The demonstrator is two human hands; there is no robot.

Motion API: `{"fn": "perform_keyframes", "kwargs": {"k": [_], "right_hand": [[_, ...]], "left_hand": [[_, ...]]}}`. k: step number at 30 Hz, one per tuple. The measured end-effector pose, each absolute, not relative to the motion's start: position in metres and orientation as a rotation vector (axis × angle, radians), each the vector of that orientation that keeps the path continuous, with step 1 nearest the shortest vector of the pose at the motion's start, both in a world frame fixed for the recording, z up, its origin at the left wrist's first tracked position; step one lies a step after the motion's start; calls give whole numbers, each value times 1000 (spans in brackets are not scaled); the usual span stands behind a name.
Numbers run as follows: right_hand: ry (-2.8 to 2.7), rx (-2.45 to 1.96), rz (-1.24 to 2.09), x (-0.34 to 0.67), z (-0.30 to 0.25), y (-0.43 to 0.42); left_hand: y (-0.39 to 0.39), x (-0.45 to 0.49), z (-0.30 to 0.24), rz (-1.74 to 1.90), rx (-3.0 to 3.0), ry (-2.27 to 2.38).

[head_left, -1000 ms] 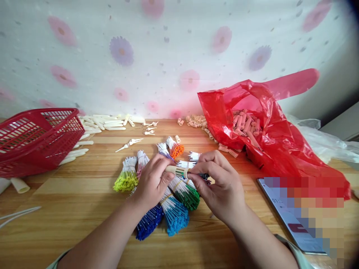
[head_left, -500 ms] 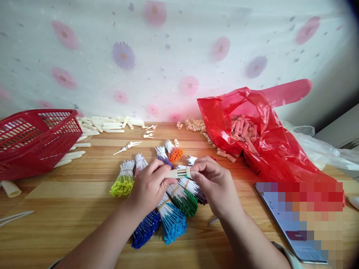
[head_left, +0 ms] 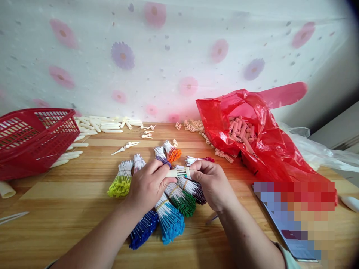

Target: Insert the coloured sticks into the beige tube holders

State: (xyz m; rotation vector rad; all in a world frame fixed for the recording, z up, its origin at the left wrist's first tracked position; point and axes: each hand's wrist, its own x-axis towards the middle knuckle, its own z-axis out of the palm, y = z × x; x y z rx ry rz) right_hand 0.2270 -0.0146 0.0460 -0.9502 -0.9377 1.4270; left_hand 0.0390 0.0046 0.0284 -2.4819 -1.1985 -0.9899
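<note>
A white multicolour pen barrel (head_left: pixel 179 172) with dark slots lies level between my hands, above the bundles. My left hand (head_left: pixel 147 183) is closed around its left end. At the slotted right end, my right hand (head_left: pixel 214 183) pinches with thumb and forefinger; anything small inside that pinch is hidden. A bit of green shows in the slots. Beneath and around my hands lie bundles of pen refills with coloured ends: yellow (head_left: pixel 119 185), dark blue (head_left: pixel 144 228), light blue (head_left: pixel 171 224), green (head_left: pixel 185 201) and orange (head_left: pixel 173 154).
A red plastic basket (head_left: pixel 33 149) stands at left, with white barrels (head_left: pixel 110 127) behind it. White pointed parts (head_left: pixel 126 147) lie mid-table. A red bag (head_left: pixel 269 138) with pink slotted pieces (head_left: pixel 241 130) spreads at right, near a tablet-like flat device (head_left: pixel 286 233). Tweezers (head_left: pixel 14 217) lie at left.
My right fingers have closed in more tightly at the barrel's right end. The barrel and my left hand stay nearly in place; the whole view has shifted slightly.
</note>
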Motion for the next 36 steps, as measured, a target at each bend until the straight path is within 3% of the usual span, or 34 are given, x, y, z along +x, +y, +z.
{"fn": "perform_keyframes", "kwargs": {"k": [9,14,16,23,36], "right_hand": [[-1137,-860,1326,235,48,-20],[-1422,-1212,574,287,43,-5],[-1616,-1392,417,306,37,-1],[-1979,-1513,329,307,12,11],[-2230,-1607,270,288,15,16]], "left_hand": [[7,38,28,-1061,-2502,-1234],[13,39,24,-1168,-2659,-1486],[14,41,22,-1144,-2737,-1533],[15,57,13,-888,-2995,-1163],[34,68,-1,-626,-3183,-1212]]}}
